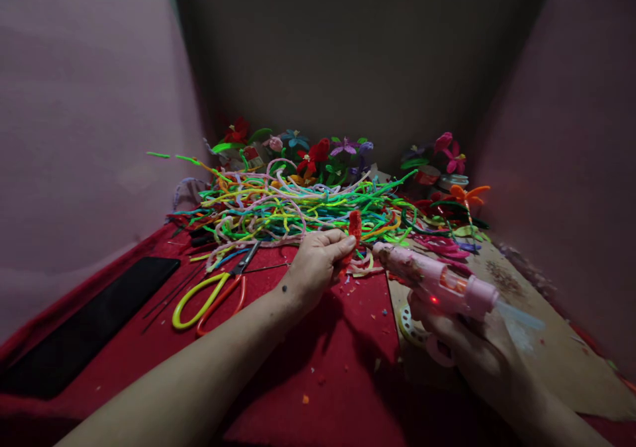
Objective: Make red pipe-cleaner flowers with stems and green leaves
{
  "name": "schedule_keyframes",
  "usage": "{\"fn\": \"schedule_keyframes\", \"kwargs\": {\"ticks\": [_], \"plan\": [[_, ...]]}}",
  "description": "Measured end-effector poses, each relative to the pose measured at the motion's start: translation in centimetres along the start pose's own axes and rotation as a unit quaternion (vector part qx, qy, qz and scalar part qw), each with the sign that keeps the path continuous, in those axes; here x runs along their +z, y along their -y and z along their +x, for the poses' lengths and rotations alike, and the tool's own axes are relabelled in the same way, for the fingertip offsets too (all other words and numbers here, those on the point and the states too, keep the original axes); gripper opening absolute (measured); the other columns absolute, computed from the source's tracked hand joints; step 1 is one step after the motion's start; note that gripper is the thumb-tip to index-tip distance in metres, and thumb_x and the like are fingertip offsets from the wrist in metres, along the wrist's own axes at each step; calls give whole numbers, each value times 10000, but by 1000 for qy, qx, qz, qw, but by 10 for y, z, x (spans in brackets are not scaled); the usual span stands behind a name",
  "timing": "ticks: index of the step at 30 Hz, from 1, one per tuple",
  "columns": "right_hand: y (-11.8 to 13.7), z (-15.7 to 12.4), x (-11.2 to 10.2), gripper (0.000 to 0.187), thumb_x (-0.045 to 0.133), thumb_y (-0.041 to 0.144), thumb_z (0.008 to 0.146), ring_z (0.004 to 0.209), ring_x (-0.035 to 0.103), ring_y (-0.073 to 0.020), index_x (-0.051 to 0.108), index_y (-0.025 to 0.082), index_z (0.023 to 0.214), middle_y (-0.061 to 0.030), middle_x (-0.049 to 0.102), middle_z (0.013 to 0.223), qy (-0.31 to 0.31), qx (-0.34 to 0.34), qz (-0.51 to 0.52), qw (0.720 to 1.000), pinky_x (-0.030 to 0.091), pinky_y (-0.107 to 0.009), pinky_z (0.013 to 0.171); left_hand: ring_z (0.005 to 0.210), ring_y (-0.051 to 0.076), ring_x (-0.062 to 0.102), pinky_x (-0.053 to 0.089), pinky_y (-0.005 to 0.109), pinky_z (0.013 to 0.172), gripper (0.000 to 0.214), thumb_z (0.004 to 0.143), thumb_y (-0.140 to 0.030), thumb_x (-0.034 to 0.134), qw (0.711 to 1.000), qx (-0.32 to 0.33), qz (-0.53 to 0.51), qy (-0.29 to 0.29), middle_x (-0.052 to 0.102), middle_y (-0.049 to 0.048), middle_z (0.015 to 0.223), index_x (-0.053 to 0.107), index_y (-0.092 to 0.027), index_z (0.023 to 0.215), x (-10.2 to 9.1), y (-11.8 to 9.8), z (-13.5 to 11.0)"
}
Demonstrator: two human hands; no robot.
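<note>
Between the thumb and fingers of my left hand (318,265) a red pipe-cleaner piece (354,228) is pinched, its fuzzy end pointing up. My right hand (462,341) is wrapped round the handle of a pink hot glue gun (422,268) with a red light glowing on its side. A clear glue stick (521,314) juts from the back of the gun. The gun's nozzle points left, close to the red piece; whether they touch I cannot tell. Behind both hands lies a large tangled heap of coloured pipe cleaners (298,208).
Scissors (218,295) with yellow and orange handles lie left of my left hand. Farther left is a flat black panel (94,321). Pipe-cleaner flowers (313,155) stand along the back. A cardboard sheet (556,347) lies at right on the red cloth (318,367), and a yellowish tape roll (410,328) beneath my right hand.
</note>
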State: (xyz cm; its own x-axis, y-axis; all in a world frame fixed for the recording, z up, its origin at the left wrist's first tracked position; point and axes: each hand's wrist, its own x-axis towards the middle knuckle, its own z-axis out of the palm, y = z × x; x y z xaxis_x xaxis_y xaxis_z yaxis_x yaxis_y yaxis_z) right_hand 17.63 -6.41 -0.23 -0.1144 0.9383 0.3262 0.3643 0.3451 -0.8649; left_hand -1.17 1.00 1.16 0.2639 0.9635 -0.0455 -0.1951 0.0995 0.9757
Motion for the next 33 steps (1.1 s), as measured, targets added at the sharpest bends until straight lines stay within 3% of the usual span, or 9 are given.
{"fn": "schedule_keyframes", "kwargs": {"ticks": [6,9,12,15,18,21,25,29,33], "plan": [[3,3,3,396,513,308,829,682,613,-178,524,251,1221,-54,668,904,4,13,30,999,542,-301,695,322,21,287,179,162,342,294,758,-279,553,999,10,31,16,349,-71,423,416,-157,528,0,-1,-1],[4,4,3,435,504,305,840,960,593,-198,471,267,1272,-55,593,1165,12,-11,45,999,433,-358,951,327,22,285,178,166,351,310,768,-268,544,999,18,49,18,343,-70,415,406,-157,513,1,-1,-1],[7,4,4,448,505,297,843,1114,522,-197,454,280,1287,-43,532,1265,9,-14,59,998,360,-359,1024,331,24,289,183,171,356,311,772,-253,538,998,21,60,18,345,-67,415,405,-157,508,1,-1,-2],[10,5,4,419,515,290,833,1045,569,-181,499,281,1253,-43,594,1182,-5,-25,46,999,406,-314,985,336,25,293,187,171,357,309,773,-247,536,997,25,66,16,345,-65,422,403,-157,509,1,-1,-2],[12,5,3,355,510,301,828,756,645,-171,579,259,1174,-52,678,980,-7,-24,14,1000,541,-257,713,336,25,293,188,167,354,306,773,-260,535,998,27,59,12,341,-67,430,399,-158,519,0,-1,-1],[9,4,0,359,527,295,807,590,621,-173,599,229,1152,-45,695,781,-7,-23,-11,1000,524,-243,524,331,23,285,183,162,348,295,767,-282,543,999,20,43,8,335,-73,435,400,-161,539,0,-1,-1],[3,2,-2,376,546,306,789,529,595,-174,598,215,1150,-17,669,646,-9,-15,-33,999,503,-240,486,330,21,268,175,161,344,286,754,-288,552,999,19,34,-2,330,-77,437,399,-162,548,1,-2,0],[2,2,1,324,548,320,795,540,601,-170,624,226,1096,-24,688,721,-32,6,-19,999,498,-235,462,333,23,280,181,165,344,293,759,-293,541,999,23,40,8,342,-70,441,395,-163,541,-1,-1,0],[8,6,4,385,552,319,797,869,634,-215,569,250,1175,-64,671,1012,-25,-25,17,999,534,-284,725,339,26,294,191,171,354,295,765,-286,533,998,32,54,18,349,-67,442,400,-162,533,-2,0,1]]}}
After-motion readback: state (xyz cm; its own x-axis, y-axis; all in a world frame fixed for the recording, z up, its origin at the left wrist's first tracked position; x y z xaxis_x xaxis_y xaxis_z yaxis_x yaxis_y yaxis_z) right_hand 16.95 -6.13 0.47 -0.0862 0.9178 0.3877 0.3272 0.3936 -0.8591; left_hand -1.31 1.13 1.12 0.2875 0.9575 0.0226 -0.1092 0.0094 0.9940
